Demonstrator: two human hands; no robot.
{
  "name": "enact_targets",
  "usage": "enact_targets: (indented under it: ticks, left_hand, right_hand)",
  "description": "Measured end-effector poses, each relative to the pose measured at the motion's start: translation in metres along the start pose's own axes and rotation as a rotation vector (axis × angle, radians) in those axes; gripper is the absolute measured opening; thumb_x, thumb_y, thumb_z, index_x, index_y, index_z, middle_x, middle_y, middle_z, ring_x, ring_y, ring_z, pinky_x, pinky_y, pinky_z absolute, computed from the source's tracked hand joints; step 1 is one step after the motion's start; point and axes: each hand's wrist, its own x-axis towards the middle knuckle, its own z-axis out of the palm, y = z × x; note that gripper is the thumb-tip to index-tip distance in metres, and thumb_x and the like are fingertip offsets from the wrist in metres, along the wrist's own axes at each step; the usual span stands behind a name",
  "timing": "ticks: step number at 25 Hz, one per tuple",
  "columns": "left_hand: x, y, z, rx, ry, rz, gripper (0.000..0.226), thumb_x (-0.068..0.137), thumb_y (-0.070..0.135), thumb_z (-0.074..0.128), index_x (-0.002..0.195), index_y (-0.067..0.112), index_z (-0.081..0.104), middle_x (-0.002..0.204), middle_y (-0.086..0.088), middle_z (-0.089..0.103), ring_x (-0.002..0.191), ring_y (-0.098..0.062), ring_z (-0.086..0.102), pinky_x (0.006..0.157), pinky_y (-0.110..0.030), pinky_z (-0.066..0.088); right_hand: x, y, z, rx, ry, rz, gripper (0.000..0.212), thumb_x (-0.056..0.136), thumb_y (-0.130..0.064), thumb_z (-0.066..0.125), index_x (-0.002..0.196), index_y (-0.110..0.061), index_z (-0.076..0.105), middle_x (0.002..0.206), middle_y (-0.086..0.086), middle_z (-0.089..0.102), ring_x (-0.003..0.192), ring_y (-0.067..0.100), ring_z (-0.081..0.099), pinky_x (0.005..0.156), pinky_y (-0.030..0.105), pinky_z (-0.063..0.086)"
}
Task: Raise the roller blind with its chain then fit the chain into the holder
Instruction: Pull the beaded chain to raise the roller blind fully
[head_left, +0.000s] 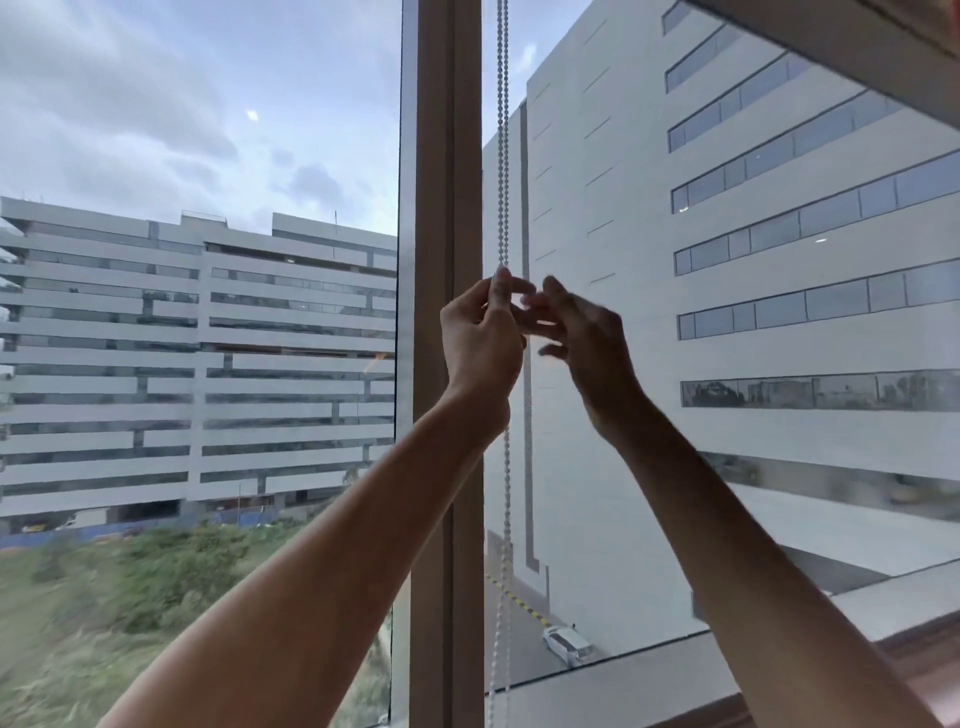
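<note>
while the left hand (480, 332) pinches the bead chain (503, 130) between thumb and finger, the right hand (587, 332) is blurred beside it, fingers loosely spread; two strands hang.

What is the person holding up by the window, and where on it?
The left hand pinches the bead chain partway along its hanging length. The right hand is blurred beside it; its grip cannot be told.

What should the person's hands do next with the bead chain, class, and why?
Probably a downward pull with the left hand, whose fingers pinch the bead chain. The right hand is blurred beside it, its grip unclear, and the blind's bottom edge still crosses the upper window.
</note>
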Motion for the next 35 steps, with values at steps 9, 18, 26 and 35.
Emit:
enact_targets:
  ticks: [9, 18, 26, 35]
  left_hand:
    - [0.004, -0.015, -0.003, 0.024, -0.048, 0.131, 0.046, 0.106, 0.024, 0.043, 0.060, 0.020, 0.047, 0.045, 0.015, 0.032, 0.041, -0.004, 0.025, 0.042, -0.019, 0.020]
    - [-0.002, -0.034, -0.016, 0.286, 0.016, 0.370, 0.041, 0.106, 0.014, 0.042, 0.065, 0.014, 0.045, 0.051, 0.004, 0.030, 0.049, -0.014, 0.024, 0.046, -0.032, 0.019]
    - [-0.058, -0.081, -0.036, 0.352, -0.025, 0.287, 0.039, 0.105, 0.010, 0.044, 0.065, 0.012, 0.044, 0.051, 0.005, 0.030, 0.049, -0.009, 0.024, 0.045, -0.035, 0.020]
    - [-0.146, -0.126, -0.054, 0.332, -0.011, 0.127, 0.038, 0.103, 0.019, 0.044, 0.067, 0.010, 0.044, 0.053, 0.010, 0.031, 0.050, -0.008, 0.024, 0.045, -0.030, 0.022]
  right_hand:
    - [0.066, -0.080, 0.029, 0.568, -0.287, 0.225, 0.036, 0.104, -0.029, 0.040, 0.092, -0.006, 0.065, 0.068, 0.002, 0.059, 0.059, 0.009, 0.055, 0.059, 0.022, 0.046]
    - [0.063, -0.056, 0.045, 0.746, -0.227, 0.184, 0.046, 0.107, -0.027, 0.031, 0.062, -0.019, 0.032, 0.034, -0.012, 0.025, 0.026, 0.000, 0.019, 0.029, 0.016, 0.011]
    - [0.013, 0.004, 0.041, 0.718, -0.230, 0.249, 0.046, 0.105, -0.031, 0.036, 0.061, -0.018, 0.035, 0.037, -0.012, 0.026, 0.028, 0.000, 0.019, 0.031, 0.012, 0.011]
    - [-0.072, 0.054, 0.032, 0.703, -0.233, 0.354, 0.048, 0.104, -0.032, 0.037, 0.058, -0.020, 0.038, 0.041, -0.013, 0.026, 0.030, 0.000, 0.018, 0.033, 0.012, 0.011]
